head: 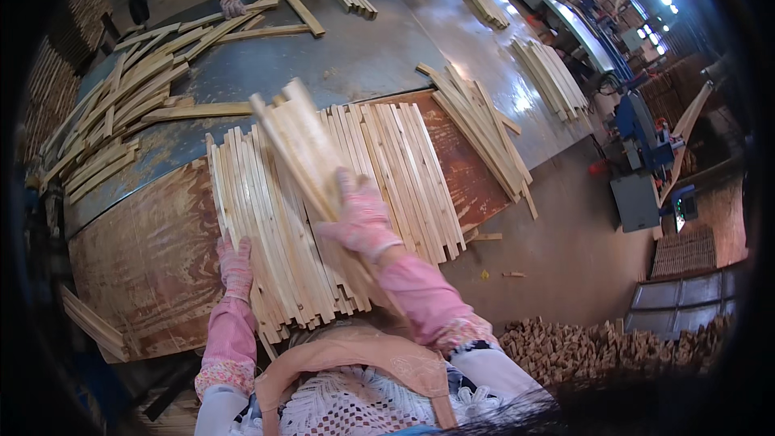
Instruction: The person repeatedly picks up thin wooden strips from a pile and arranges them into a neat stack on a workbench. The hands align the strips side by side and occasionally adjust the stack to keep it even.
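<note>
My right hand (pixel 363 221), in a pink-and-white knit glove, grips a bundle of several pale wooden strips (pixel 306 148). The bundle is blurred and slants across a wide row of similar strips (pixel 266 212), hiding part of its middle. Against the left edge of that row rests my left hand (pixel 235 269), gloved alike, its fingers spread and touching the outermost strips. Beneath the row is a worn reddish-brown wooden board (pixel 145 266). The strips' near ends are uneven and lie close to my body.
A jumbled heap of strips (pixel 139 85) covers the metal tabletop (pixel 375 42) at left. More strips (pixel 478 127) lie crosswise at right. Across the table are another person's gloved hand (pixel 233 6) and a second person. Machines (pixel 642 133) and a pile of wood pieces (pixel 605 345) stand at right.
</note>
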Action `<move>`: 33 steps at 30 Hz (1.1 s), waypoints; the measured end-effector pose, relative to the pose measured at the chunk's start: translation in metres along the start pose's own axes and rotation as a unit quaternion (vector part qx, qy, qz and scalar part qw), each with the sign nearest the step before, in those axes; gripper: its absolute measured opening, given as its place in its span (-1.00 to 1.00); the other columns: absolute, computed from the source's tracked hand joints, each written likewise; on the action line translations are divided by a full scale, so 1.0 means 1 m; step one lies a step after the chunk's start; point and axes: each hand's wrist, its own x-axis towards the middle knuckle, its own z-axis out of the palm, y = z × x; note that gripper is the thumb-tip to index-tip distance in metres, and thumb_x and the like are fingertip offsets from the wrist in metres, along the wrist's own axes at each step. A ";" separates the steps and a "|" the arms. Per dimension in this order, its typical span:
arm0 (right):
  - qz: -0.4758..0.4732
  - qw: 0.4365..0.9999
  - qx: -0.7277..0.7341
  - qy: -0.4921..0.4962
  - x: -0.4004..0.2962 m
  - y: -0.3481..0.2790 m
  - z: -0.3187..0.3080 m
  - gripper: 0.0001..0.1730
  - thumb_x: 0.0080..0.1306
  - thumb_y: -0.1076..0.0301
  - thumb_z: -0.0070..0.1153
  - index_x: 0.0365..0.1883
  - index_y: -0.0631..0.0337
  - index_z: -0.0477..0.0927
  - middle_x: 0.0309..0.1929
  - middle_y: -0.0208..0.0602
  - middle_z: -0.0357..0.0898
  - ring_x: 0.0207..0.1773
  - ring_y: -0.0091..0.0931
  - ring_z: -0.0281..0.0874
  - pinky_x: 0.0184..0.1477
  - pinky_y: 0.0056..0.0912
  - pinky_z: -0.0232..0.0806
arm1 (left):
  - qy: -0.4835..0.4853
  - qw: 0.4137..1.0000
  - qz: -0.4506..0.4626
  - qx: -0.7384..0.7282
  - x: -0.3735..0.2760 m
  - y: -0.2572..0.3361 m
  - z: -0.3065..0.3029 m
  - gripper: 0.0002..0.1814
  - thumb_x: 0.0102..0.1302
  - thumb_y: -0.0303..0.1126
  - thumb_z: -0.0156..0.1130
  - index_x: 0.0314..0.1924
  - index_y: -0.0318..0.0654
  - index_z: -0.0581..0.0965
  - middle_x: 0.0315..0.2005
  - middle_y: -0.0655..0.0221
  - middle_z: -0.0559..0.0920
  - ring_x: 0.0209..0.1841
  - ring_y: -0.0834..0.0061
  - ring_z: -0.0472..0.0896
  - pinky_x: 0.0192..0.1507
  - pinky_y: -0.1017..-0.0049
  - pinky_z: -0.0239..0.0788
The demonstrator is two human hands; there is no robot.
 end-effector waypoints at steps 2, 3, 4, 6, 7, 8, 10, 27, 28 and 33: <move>0.022 0.999 -0.047 -0.003 0.005 -0.022 0.029 0.42 0.00 -0.24 0.54 0.67 0.16 0.02 0.48 0.31 0.16 0.44 0.06 0.33 0.44 -0.11 0.29 | -0.019 1.000 0.016 -0.012 0.000 0.011 0.006 -0.17 0.55 0.19 0.06 0.61 -0.14 0.21 0.56 -0.14 0.17 0.58 -0.14 0.15 0.58 0.13 0.00; 0.026 0.996 -0.083 0.023 0.009 -0.022 0.062 0.41 0.01 -0.25 0.53 0.67 0.15 0.02 0.52 0.33 0.11 0.46 0.09 0.31 0.46 -0.11 0.27 | -0.033 0.999 0.030 -0.004 0.001 0.009 0.005 -0.17 0.56 0.18 0.05 0.62 -0.15 0.20 0.56 -0.14 0.16 0.59 -0.14 0.12 0.59 0.14 -0.02; 0.025 0.991 -0.122 0.048 0.009 -0.027 0.069 0.40 0.03 -0.26 0.51 0.66 0.14 0.02 0.57 0.36 0.06 0.48 0.12 0.28 0.48 -0.11 0.24 | -0.043 0.998 0.040 0.000 0.001 -0.002 0.006 -0.18 0.57 0.17 0.04 0.62 -0.15 0.19 0.57 -0.13 0.15 0.60 -0.14 0.10 0.60 0.15 -0.04; -0.007 0.996 -0.081 0.039 0.004 -0.030 0.060 0.33 0.07 -0.22 0.51 0.65 0.14 0.07 0.62 0.30 0.03 0.52 0.11 0.25 0.52 -0.11 0.19 | -0.047 0.994 0.098 0.029 0.007 -0.042 0.009 -0.18 0.58 0.16 0.03 0.63 -0.16 0.17 0.59 -0.11 0.13 0.62 -0.13 0.05 0.61 0.17 -0.08; -0.031 0.998 -0.057 0.026 -0.004 -0.033 0.054 0.29 0.10 -0.20 0.50 0.64 0.13 0.10 0.64 0.27 0.01 0.54 0.11 0.23 0.54 -0.11 0.17 | -0.040 0.987 0.141 0.060 0.011 -0.082 0.008 -0.17 0.58 0.16 0.02 0.64 -0.16 0.15 0.60 -0.10 0.11 0.63 -0.11 0.03 0.62 0.17 -0.09; -0.054 0.998 0.001 0.045 -0.003 -0.022 0.054 0.23 0.12 -0.16 0.50 0.63 0.15 0.14 0.62 0.24 0.07 0.53 0.08 0.24 0.54 -0.11 0.17 | -0.040 0.976 0.192 0.091 0.015 -0.102 0.008 -0.17 0.58 0.15 0.02 0.64 -0.16 0.14 0.61 -0.08 0.10 0.65 -0.10 0.01 0.62 0.18 -0.10; -0.086 0.986 0.110 0.095 0.013 0.032 0.051 0.12 0.18 -0.07 0.49 0.60 0.18 0.22 0.58 0.16 0.20 0.52 0.03 0.27 0.54 -0.10 0.19 | -0.027 0.985 0.169 0.003 0.008 -0.081 0.015 -0.17 0.59 0.14 0.02 0.66 -0.13 0.12 0.62 -0.05 0.08 0.66 -0.05 0.00 0.63 0.19 -0.11; 0.268 0.955 0.002 0.127 0.108 0.380 -0.024 -0.04 0.35 -0.42 0.09 0.51 0.07 0.38 0.36 0.11 0.51 0.39 -0.04 0.49 0.40 0.00 0.34 | 0.036 0.987 0.071 -0.142 -0.026 0.070 0.098 -0.20 0.54 -0.01 0.19 0.63 -0.17 0.20 0.63 0.06 0.11 0.66 0.06 0.03 0.64 0.24 -0.14; 0.260 0.960 0.002 0.107 0.112 0.386 -0.027 -0.05 0.38 -0.42 0.05 0.52 0.09 0.37 0.36 0.11 0.51 0.40 -0.04 0.49 0.40 0.00 0.35 | 0.041 0.987 0.065 -0.138 -0.022 0.067 0.102 -0.20 0.54 -0.01 0.19 0.62 -0.18 0.21 0.63 0.06 0.11 0.66 0.07 0.04 0.64 0.25 -0.15; 0.146 0.988 -0.014 0.051 0.121 0.442 -0.059 -0.17 0.44 -0.36 0.01 0.51 -0.07 0.39 0.28 0.13 0.56 0.37 -0.10 0.52 0.34 0.01 0.39 | 0.037 0.976 0.063 -0.207 -0.018 0.063 0.103 -0.21 0.56 -0.07 0.19 0.63 -0.21 0.17 0.61 0.16 0.15 0.62 0.20 0.11 0.61 0.29 -0.07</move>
